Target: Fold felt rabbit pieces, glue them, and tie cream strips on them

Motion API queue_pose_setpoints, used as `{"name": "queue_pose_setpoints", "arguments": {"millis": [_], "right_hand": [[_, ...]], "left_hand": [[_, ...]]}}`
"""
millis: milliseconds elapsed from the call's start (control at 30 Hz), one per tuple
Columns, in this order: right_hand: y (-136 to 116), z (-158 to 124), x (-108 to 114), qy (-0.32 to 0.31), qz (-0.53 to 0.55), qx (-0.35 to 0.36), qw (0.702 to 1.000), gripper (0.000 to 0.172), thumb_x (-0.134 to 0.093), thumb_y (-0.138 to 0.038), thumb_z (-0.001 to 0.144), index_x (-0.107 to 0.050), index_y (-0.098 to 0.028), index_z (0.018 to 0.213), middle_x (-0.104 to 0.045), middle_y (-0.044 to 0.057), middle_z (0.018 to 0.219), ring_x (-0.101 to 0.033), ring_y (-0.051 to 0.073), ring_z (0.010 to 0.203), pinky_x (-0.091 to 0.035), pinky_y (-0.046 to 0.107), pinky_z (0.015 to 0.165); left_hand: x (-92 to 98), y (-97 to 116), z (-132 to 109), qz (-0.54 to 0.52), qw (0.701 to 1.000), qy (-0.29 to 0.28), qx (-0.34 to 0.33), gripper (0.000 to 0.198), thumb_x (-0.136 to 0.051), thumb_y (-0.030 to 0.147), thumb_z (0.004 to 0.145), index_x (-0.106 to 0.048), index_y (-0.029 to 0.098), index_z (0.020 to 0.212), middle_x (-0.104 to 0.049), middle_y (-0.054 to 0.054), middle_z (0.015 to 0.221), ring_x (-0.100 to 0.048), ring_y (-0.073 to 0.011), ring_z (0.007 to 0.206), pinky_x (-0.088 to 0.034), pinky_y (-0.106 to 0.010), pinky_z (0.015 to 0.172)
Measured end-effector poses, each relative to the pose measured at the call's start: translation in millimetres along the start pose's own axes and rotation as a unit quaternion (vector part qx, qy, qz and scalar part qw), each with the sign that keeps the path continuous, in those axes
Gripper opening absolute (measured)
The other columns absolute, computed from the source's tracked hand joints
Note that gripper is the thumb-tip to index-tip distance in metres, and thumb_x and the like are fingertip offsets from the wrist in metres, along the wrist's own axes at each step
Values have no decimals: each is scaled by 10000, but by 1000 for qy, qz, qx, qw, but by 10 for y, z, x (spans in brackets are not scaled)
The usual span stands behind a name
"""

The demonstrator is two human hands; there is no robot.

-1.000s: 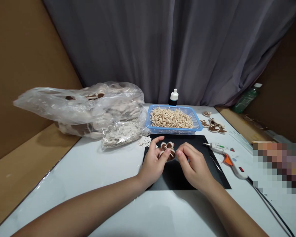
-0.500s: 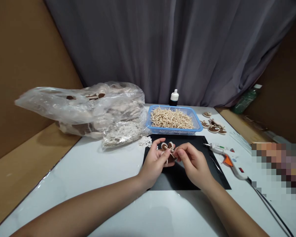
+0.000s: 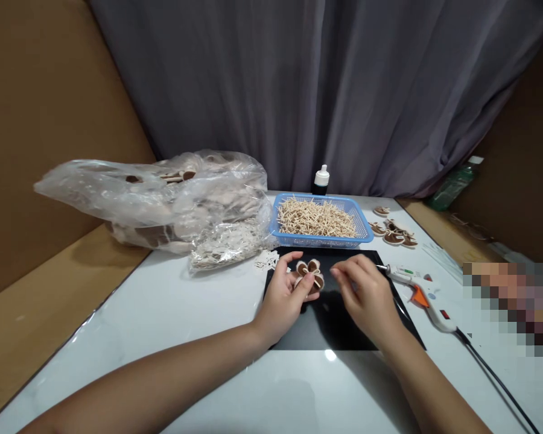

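Note:
My left hand [image 3: 284, 295] pinches a small brown flower-shaped ornament [image 3: 315, 282] with pale edges and a cream bow or cord across its middle. The thumb presses on its front and covers part of it. To the right, my right hand [image 3: 362, 292] hovers apart from the ornament, thumb and forefinger tips pressed together; whether anything thin sits between them is too small to see. Both hands are above a black mat [image 3: 298, 331]. A white glue gun [image 3: 423, 292] with an orange trigger lies just right of my right hand, its nozzle partly behind that hand.
A blue basket [image 3: 366, 236] of short cream cord pieces stands behind the mat, with a white-capped bottle [image 3: 321, 179] beyond. Clear plastic bags [image 3: 163, 199] fill the back left. Several brown ornaments [image 3: 393, 235] lie back right. A black cable [image 3: 493, 367] runs toward the front right.
My right hand has moved right, away from the ornament. The ornament now shows more of its face in my left hand, which has stayed in place.

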State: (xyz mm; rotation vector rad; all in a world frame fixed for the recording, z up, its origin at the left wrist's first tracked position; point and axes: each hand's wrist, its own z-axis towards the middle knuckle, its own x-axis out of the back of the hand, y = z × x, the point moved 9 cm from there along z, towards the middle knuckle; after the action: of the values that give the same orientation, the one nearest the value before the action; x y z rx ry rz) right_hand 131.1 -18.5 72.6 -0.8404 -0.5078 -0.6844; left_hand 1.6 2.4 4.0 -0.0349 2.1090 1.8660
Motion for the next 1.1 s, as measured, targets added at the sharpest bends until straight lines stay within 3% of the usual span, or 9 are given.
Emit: {"name": "queue_pose_setpoints", "arguments": {"millis": [167, 333, 533, 633, 733, 833, 900, 967, 1100], "right_hand": [[343, 60, 334, 115, -78, -55, 989, 172, -460, -257, 861, -558, -187, 738, -464, 58, 807, -477, 209, 779, -410, 370, 731], [496, 56, 119, 50, -69, -81, 993, 270, -442, -277, 861, -493, -193, 609, -449, 52, 773, -457, 204, 728, -399, 368, 697], [450, -3, -63, 22, -1, -58, 998, 146, -537, -253, 815, -605, -171, 715, -447, 62, 879, -502, 210, 824, -420, 350, 733], [443, -4, 2, 45, 11, -65, 997, 157, -567, -291, 799, -582, -184, 685, -441, 51, 840, -489, 208, 777, -420, 352, 699], [439, -15, -37, 34, 106, -116, 987, 216, -560, -356, 807, -534, -197, 663, -445, 41, 817, -480, 190, 727, -414, 319, 637], [401, -94, -301, -23, 338, -203, 919, 222, -539, -430, 822, -516, -215, 774, -467, 25, 820, -492, 163, 694, -421, 283, 607], [304, -168, -500, -61, 480, -242, 841, 243, -532, -468, 824, -504, -242, 908, -489, 15, 837, -498, 147, 679, -434, 275, 620], [196, -218, -623, -88, 555, -253, 788, 290, -542, -483, 817, -493, -265, 1002, -513, 14, 880, -505, 137, 693, -444, 275, 652], [59, -239, -683, -119, 594, -235, 760, 349, -579, -490, 794, -500, -263, 1047, -535, 35, 990, -531, 155, 809, -447, 291, 736]], "left_hand": [[114, -1, 113, 4, 1000, 28, -6, 428, -595, 395, 786, -370, 255, 1122, -657, -38, 994, -646, -169, 865, -537, -310, 708], [206, -28, 214, 47, 998, 43, -12, 390, -581, 410, 789, -409, 214, 1078, -680, -52, 884, -662, -178, 804, -517, -295, 677], [166, -69, 191, 126, 992, 1, -32, 377, -563, 376, 804, -405, 191, 1092, -668, -35, 781, -649, -163, 710, -486, -289, 674], [138, -120, 178, 235, 971, -39, -30, 399, -537, 341, 813, -393, 194, 1154, -646, -10, 717, -619, -163, 624, -473, -300, 632], [164, 24, 146, 338, 936, -19, -99, 427, -536, 320, 803, -430, 205, 1201, -657, -69, 902, -612, -206, 768, -465, -350, 709], [122, 388, 2, 413, 879, 37, -235, 370, -553, 290, 795, -519, 211, 1155, -596, -104, 1127, -513, -256, 1023, -401, -414, 871], [-7, 599, -141, 430, 845, 25, -316, 262, -544, 266, 811, -593, 221, 1064, -595, -89, 1127, -485, -249, 1046, -375, -417, 904], [-112, 765, -281, 436, 818, 15, -375, 199, -565, 252, 803, -653, 238, 981, -602, -79, 1097, -491, -239, 1009, -387, -402, 876], [-253, 932, -474, 451, 773, -6, -447, 175, -615, 205, 765, -701, 257, 908, -609, -72, 1106, -485, -231, 968, -393, -396, 847]]}}
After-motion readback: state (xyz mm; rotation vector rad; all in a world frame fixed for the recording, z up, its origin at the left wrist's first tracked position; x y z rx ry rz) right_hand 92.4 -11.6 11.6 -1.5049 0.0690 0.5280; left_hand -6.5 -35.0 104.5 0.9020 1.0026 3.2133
